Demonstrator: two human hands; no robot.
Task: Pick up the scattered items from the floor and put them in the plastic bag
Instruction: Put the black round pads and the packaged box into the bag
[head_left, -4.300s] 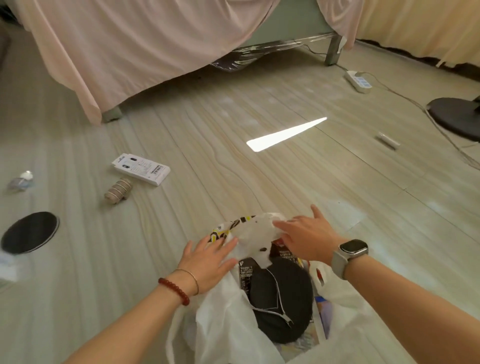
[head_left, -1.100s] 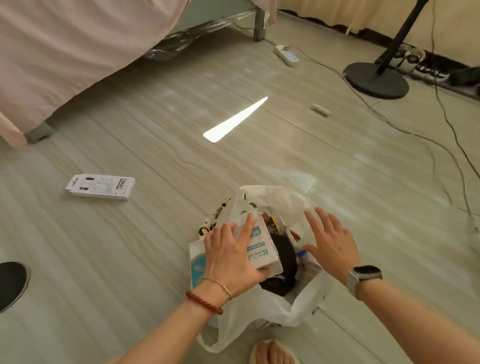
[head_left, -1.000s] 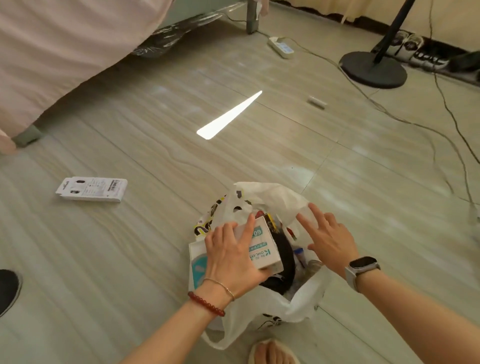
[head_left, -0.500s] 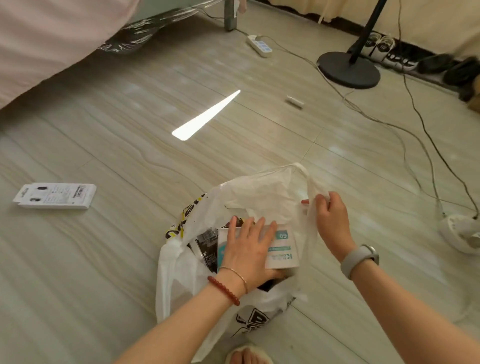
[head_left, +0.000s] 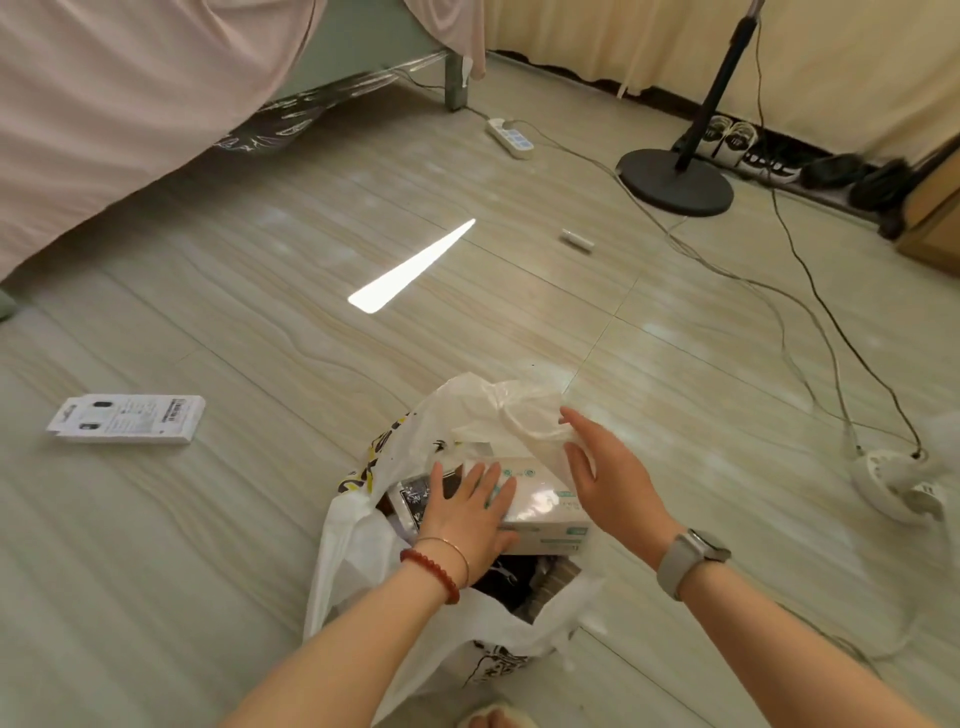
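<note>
While the left hand presses flat-fingered on a white-and-teal cardboard box in the mouth of the white plastic bag, lower centre, the right hand, fingers spread, touches the bag's film. Stowing step, likely. Next: seat the box, then fetch the flat white printed carton at left on the floor.

A black fan stand and power strip sit near the bed.

thin, crinkled white plastic bag with a soft sheen; glossy cardboard box inside it; matt printed card packet on polished wood-grain floor tiles; draped pink cloth bedsheet; matt black metal stand base
</note>
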